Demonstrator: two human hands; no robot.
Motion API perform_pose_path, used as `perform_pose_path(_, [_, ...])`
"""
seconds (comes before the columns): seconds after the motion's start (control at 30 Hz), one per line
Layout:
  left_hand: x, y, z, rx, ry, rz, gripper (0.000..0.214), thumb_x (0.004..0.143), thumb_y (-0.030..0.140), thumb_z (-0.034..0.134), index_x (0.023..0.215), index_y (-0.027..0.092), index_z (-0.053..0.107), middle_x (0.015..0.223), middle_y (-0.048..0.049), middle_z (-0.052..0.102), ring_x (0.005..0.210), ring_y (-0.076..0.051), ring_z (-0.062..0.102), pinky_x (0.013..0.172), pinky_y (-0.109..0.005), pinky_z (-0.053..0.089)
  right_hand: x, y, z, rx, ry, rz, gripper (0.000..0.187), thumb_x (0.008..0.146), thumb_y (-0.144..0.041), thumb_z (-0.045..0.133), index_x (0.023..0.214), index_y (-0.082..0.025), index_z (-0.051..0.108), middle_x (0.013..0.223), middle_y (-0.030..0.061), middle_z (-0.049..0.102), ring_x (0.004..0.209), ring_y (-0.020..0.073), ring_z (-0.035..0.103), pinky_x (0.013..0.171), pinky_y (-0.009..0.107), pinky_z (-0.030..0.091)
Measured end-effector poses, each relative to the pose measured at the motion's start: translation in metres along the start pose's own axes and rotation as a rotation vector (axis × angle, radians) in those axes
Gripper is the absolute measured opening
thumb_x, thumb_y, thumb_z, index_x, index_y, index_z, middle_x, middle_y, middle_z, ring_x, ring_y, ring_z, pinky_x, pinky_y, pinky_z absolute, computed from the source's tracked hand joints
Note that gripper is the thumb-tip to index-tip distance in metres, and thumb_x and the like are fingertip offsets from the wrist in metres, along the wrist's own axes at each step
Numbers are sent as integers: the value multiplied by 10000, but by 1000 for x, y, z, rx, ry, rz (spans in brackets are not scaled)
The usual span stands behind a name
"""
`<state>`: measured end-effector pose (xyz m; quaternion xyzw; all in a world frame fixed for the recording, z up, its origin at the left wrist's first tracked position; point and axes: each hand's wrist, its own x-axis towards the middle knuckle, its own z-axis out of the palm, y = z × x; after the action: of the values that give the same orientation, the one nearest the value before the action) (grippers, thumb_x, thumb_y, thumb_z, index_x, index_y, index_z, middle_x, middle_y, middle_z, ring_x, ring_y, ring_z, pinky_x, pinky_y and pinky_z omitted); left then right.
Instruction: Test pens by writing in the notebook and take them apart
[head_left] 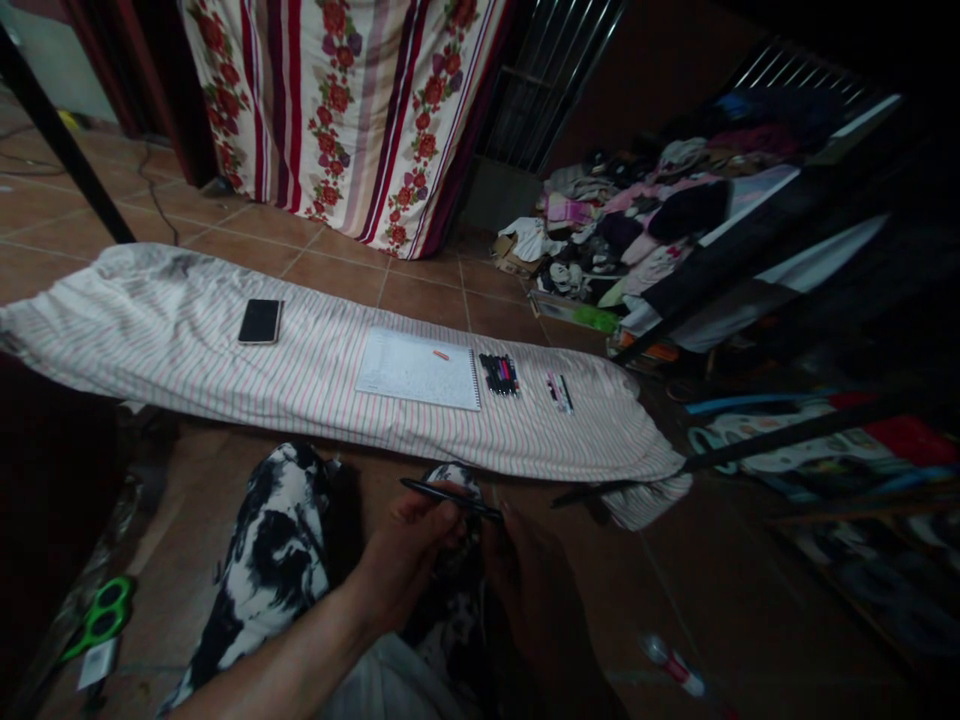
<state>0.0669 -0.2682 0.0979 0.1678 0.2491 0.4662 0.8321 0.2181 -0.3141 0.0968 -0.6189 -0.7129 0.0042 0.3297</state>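
Observation:
A slim dark pen (450, 497) is held level above my lap. My left hand (412, 540) pinches it between thumb and fingers near its left end. At its other end is my right hand (525, 565), deep in shadow, with the fingertips closed on the tip. On the striped cloth in front lies a spiral sketchbook (412, 375), its page faintly marked, with a small orange item (441, 355) on it. Beside its spiral edge is a row of dark pens (499, 375), and farther right a few thinner pens or pencils (559, 393).
A black phone (259, 321) rests on the left part of the cloth-covered low table (172, 300). Green-handled scissors (105, 612) are at lower left; a small bottle (673, 664) lies on the floor at lower right. Behind are a floral curtain (360, 110) and piled clothes (615, 220).

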Motion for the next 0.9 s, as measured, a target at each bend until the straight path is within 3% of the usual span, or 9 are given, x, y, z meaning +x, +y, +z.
perform_pose_path(0.17, [0, 8, -3, 40, -169, -68, 276, 608, 214, 772, 869, 153, 705, 621, 0, 624, 549, -74, 525, 513, -182, 350, 0, 10, -5, -94, 48, -58, 252, 847, -360, 490, 1015, -210, 604, 873, 115, 668, 797, 255, 637, 654, 366, 539])
perform_pose_path(0.3, [0, 17, -10, 32, -387, -101, 394, 615, 127, 673, 1009, 122, 683, 825, -88, 700, 727, -158, 614, 631, -233, 420, 5, 5, -14, -2, 30, -45, 245, 860, -373, 450, 966, -218, 606, 821, 95, 669, 731, 225, 635, 621, 340, 531])
perform_pose_path(0.4, [1, 25, -17, 13, -556, -156, 575, 532, 64, 542, 1099, 65, 636, 1014, -158, 682, 963, -255, 603, 793, -312, 425, 10, -4, -23, 131, -65, 99, 275, 837, -453, 463, 842, -229, 622, 717, 76, 649, 665, 209, 614, 565, 303, 506])
perform_pose_path(0.5, [3, 33, -23, 1, -639, -229, 663, 489, 75, 451, 1131, 22, 607, 1079, -181, 657, 1058, -295, 564, 890, -387, 389, 16, -12, -30, 303, -238, 290, 380, 837, -519, 420, 668, -224, 589, 528, 36, 562, 492, 162, 536, 436, 250, 430])
perform_pose_path(0.6, [6, 42, -25, -10, -691, -371, 617, 517, 138, 432, 1080, -16, 629, 1064, -209, 653, 1052, -321, 563, 910, -440, 377, 25, -20, -35, 599, -484, 597, 508, 841, -582, 335, 572, -201, 537, 441, 2, 474, 385, 113, 427, 355, 218, 318])
perform_pose_path(0.67, [8, 47, -25, 36, -725, -438, 522, 589, 193, 464, 1024, -23, 655, 1060, -230, 647, 1023, -331, 575, 874, -442, 406, 31, -23, -37, 702, -559, 688, 516, 824, -596, 354, 561, -187, 525, 441, -11, 459, 377, 93, 391, 350, 206, 273])
perform_pose_path(0.77, [10, 54, -25, 178, -699, -457, 462, 716, 340, 544, 1001, -3, 664, 984, -230, 672, 896, -309, 629, 778, -405, 461, 37, -24, -40, 694, -584, 652, 467, 826, -546, 402, 560, -179, 512, 451, -26, 450, 389, 79, 380, 362, 197, 254])
perform_pose_path(0.9, [13, 62, -18, 401, -646, -427, 432, 638, 396, 726, 972, 127, 675, 808, -121, 711, 695, -220, 656, 668, -327, 483, 47, -26, -42, 650, -634, 466, 455, 867, -491, 367, 567, -178, 507, 451, -33, 455, 398, 74, 396, 388, 195, 274])
